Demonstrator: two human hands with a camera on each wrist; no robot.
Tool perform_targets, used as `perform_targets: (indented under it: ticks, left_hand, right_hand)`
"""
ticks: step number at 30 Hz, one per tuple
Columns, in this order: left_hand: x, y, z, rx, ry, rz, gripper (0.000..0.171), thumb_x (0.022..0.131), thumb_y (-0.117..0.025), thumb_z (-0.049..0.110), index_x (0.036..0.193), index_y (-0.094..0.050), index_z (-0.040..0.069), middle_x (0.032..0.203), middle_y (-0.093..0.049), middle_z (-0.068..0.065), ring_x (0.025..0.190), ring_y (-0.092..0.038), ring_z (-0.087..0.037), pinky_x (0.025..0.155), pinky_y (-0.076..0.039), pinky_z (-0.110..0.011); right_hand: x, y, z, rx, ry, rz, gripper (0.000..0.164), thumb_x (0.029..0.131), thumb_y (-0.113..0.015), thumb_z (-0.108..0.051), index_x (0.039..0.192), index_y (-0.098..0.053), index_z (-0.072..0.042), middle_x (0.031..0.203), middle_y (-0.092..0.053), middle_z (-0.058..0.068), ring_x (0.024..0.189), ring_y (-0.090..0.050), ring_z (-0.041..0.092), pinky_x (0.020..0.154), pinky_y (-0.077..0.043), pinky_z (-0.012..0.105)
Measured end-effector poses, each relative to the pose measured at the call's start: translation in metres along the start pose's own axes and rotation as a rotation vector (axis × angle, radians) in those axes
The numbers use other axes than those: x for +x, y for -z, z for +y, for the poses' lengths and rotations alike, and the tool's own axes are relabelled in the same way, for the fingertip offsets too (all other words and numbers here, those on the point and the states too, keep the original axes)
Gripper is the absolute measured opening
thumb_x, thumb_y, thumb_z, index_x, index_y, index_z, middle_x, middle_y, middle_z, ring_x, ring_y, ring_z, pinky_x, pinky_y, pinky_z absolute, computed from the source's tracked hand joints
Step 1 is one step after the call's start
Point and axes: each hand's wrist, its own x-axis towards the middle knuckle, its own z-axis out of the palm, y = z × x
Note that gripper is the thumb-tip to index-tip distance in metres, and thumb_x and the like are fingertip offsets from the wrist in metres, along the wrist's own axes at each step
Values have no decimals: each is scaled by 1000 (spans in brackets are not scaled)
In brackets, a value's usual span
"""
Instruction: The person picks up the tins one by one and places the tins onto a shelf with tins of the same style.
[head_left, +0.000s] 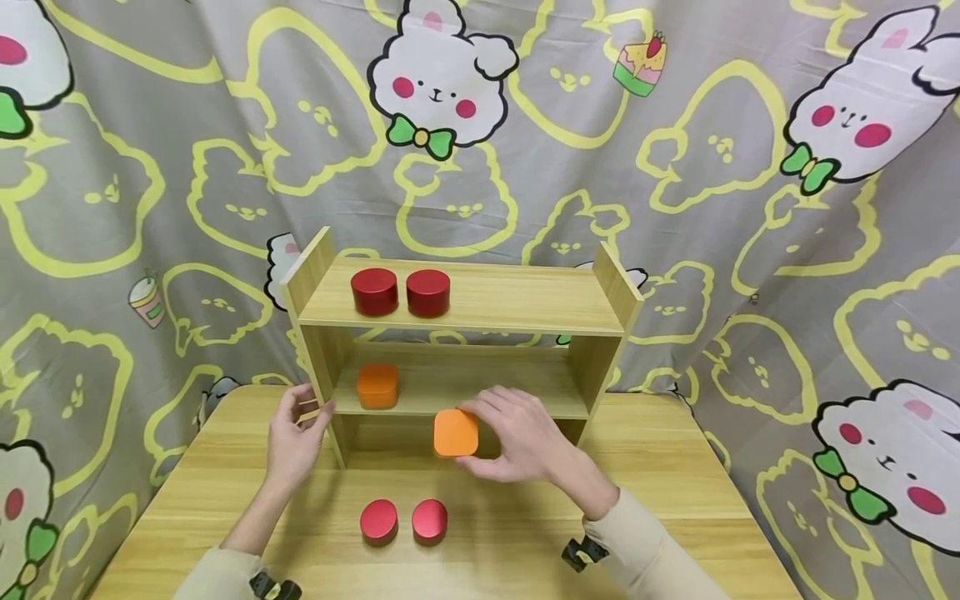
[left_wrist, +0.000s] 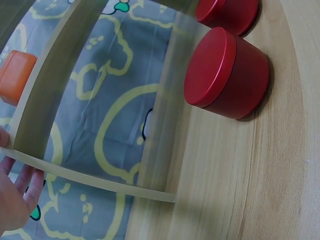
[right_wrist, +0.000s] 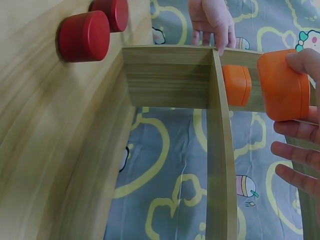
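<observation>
My right hand (head_left: 517, 433) pinches an orange rounded-square box (head_left: 456, 432) between thumb and fingers, in front of the middle shelf's edge. In the right wrist view this box (right_wrist: 284, 86) is held with the other fingers spread below it. A second orange box (head_left: 377, 386) stands at the left of the middle shelf. My left hand (head_left: 296, 437) is at the left side of the wooden shelf unit (head_left: 465, 325). Its thumb touches the front edge near the middle board, and its fingers lie loosely bent outside the side panel.
Two red round tins, one left (head_left: 374, 292) and one right (head_left: 428, 293), stand on the top board. Two more red tins, left (head_left: 378, 522) and right (head_left: 430, 522), stand on the wooden table (head_left: 660, 500) before the unit. A patterned curtain (head_left: 525, 192) hangs behind.
</observation>
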Motion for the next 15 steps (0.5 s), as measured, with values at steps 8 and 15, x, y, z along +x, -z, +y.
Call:
perform_targets:
  ticks: [8,15]
  left_hand:
    - [-1,-1,0,-6,-12,-5,36,99,-71,4,132,-59,-3,110,-57,9,97,-58,7,81,-53,-4]
    - [-1,0,-1,14,-20,3,37,99,-72,5,132,-59,-3,112,-56,8,97,-57,8,81,-53,-4]
  right_hand:
    - [9,-8,6,2,15,35,56,78,-83,-56,116,-71,-17,100,-74,-6,88,-69,12,78,-62,27]
    - [19,-16,9,-13,2,32,58,77,-83,-57,117,-71,-17,98,-73,-7,84,-68,10,72,-61,25]
